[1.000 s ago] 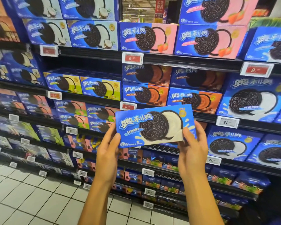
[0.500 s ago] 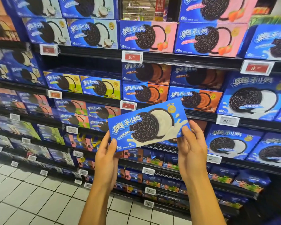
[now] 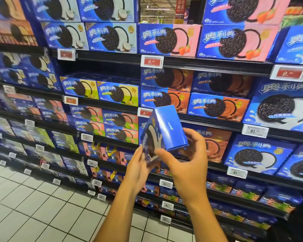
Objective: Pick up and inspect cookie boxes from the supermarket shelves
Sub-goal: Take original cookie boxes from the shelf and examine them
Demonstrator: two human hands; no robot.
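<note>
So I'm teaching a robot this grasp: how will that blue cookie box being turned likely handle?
The blue cookie box probably stays stiff: its edges look straight between the left hand and right hand. Likely light, held at the fingertips. Its glossy faces may be slippery.

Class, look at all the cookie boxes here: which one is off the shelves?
The blue cookie box held between the left hand and right hand. It is turned edge-on to the camera; every other box sits on the shelves.
</note>
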